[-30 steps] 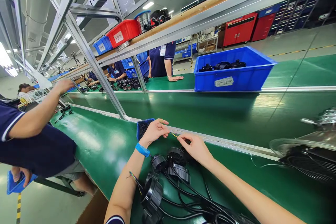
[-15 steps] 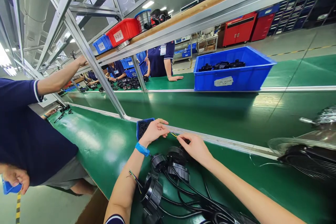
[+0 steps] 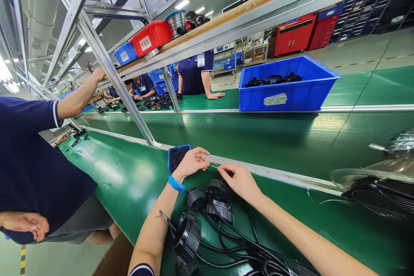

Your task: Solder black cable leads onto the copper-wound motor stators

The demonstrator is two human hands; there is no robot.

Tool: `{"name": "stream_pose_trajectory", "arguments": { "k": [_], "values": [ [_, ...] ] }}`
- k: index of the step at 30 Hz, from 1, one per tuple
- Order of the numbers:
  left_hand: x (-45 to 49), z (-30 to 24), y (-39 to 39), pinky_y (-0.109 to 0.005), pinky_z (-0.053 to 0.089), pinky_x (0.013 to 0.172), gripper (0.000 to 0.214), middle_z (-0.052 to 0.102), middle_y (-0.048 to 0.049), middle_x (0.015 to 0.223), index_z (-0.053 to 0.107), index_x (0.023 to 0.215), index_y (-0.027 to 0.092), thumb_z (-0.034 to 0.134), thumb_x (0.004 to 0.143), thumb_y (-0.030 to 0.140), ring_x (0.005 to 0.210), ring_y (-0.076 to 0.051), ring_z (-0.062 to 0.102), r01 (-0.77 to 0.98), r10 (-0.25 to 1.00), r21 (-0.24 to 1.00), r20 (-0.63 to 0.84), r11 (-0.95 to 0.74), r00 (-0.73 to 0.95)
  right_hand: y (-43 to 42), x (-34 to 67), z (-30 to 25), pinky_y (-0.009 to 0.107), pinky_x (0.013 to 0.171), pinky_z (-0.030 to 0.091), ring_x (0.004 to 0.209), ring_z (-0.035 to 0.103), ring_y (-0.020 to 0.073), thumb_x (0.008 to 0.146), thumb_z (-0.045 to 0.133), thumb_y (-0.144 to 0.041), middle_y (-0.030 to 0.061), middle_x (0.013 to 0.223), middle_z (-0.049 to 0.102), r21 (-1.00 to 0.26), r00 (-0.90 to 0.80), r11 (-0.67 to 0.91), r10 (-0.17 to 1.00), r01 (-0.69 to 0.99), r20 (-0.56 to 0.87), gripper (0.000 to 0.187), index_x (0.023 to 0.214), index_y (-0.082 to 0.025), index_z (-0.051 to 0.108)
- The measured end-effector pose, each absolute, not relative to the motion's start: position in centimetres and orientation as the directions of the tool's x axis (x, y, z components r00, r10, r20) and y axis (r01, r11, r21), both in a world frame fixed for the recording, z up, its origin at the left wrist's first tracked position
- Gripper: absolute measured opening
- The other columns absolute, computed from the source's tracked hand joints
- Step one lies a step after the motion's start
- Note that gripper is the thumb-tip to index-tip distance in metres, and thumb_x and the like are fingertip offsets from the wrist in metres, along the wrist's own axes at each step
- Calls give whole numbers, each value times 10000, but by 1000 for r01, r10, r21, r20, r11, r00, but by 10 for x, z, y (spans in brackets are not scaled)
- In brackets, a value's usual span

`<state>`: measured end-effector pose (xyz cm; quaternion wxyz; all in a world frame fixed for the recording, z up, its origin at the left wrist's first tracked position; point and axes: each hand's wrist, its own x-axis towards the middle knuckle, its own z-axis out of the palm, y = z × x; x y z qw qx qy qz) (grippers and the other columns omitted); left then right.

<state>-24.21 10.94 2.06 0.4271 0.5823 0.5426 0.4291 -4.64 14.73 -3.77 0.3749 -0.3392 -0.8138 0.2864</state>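
Observation:
Between my two hands runs a thin yellow wire [image 3: 214,166], with other fine wires beside it. My left hand [image 3: 193,163], with a blue band on the wrist, has its fingertips pinched at the wires' left end. On the other side, my right hand [image 3: 237,180] pinches the wires with thumb and forefinger. Just below lie several black round housings [image 3: 220,211] with black cables [image 3: 233,239] trailing toward the lower right. Coloured wire ends [image 3: 164,214] stick out by my left forearm. A small blue bin [image 3: 174,159] of small black pieces stands left of my left hand.
A large blue crate [image 3: 284,90] with black parts stands across the bench. A metal post [image 3: 119,82] rises at the left, near a co-worker [image 3: 32,151] reaching toward the shelf. A caged black fan-like object [image 3: 384,196] sits at right.
Both my hands stay almost in place, the wires between them shifting slightly. The co-worker at left has leaned a little to the right, and their lower hand has moved right.

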Motion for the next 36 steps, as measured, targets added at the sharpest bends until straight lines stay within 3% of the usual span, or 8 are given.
{"name": "stream_pose_trajectory", "arguments": {
  "k": [4, 8, 12, 19, 36],
  "values": [
    [-232, 13, 111, -261, 533, 581, 444, 646, 9, 658, 588, 1037, 102, 812, 677, 232, 551, -115, 616, 234, 999, 972, 26, -30, 22, 148, -45, -38, 389, 829, 464, 819, 679, 250, 917, 433, -417, 33, 870, 755, -720, -483, 607, 767, 336, 422, 357, 790, -240, 716],
    [-222, 9, 110, -250, 527, 563, 414, 652, 14, 633, 600, 1025, 117, 808, 694, 253, 536, -123, 630, 313, 996, 948, 69, -49, -53, 149, -45, -39, 388, 818, 471, 805, 674, 252, 924, 435, -417, 34, 862, 754, -726, -481, 602, 770, 332, 418, 356, 811, -243, 724],
    [-229, 16, 106, -250, 528, 562, 434, 659, 14, 628, 604, 1030, 126, 822, 684, 270, 528, -123, 626, 347, 998, 936, 68, -59, -14, 150, -45, -42, 397, 847, 474, 851, 681, 264, 927, 431, -415, 43, 915, 760, -733, -484, 599, 769, 321, 417, 358, 814, -244, 724],
    [-252, 24, 112, -248, 516, 584, 528, 663, 3, 645, 591, 1007, 107, 865, 640, 370, 546, -117, 625, 198, 991, 977, 95, -75, -92, 149, -46, -38, 418, 865, 466, 876, 684, 268, 930, 434, -421, 39, 919, 764, -727, -535, 620, 738, 295, 412, 358, 817, -248, 726],
    [-245, 21, 112, -255, 508, 620, 632, 670, -2, 684, 608, 1065, 94, 895, 603, 415, 567, -104, 616, 145, 999, 989, 35, -38, 22, 147, -45, -35, 433, 864, 472, 868, 677, 268, 951, 421, -391, 64, 898, 757, -673, -583, 670, 695, 312, 422, 372, 857, -238, 747]
  ]
}}
